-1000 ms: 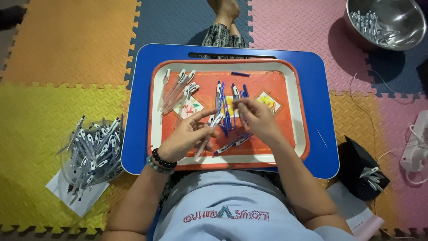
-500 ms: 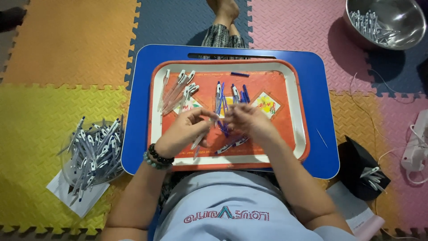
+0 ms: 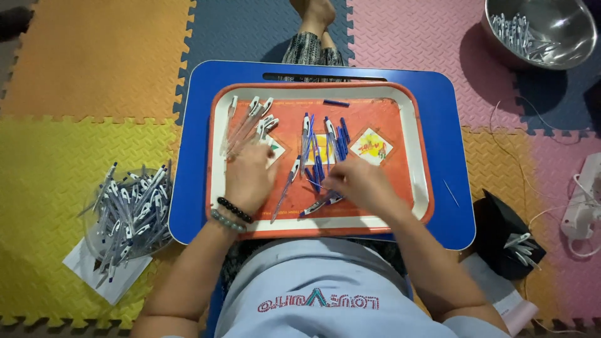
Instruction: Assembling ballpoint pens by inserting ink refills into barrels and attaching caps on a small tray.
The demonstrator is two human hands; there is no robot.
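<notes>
**Two hands low on the pen tray**

Two of our hands rest apart on the orange tray (image 3: 421, 188), palms down, so we cannot tell what the fingers pinch underneath. Our left hand (image 3: 249, 178) covers the near ends of the clear pen barrels (image 3: 245, 124); our right hand (image 3: 362, 186) sits just right of the blue pens (image 3: 322, 145), one assembled pen (image 3: 320, 203) poking out beneath it. Far left of our left hand lies the heap of finished pens (image 3: 128, 209); far beyond our right, a steel bowl (image 3: 541, 31), partly cut off. Half a second ago both hands met mid-tray; now they have parted and our left has slid toward the barrels.
</notes>
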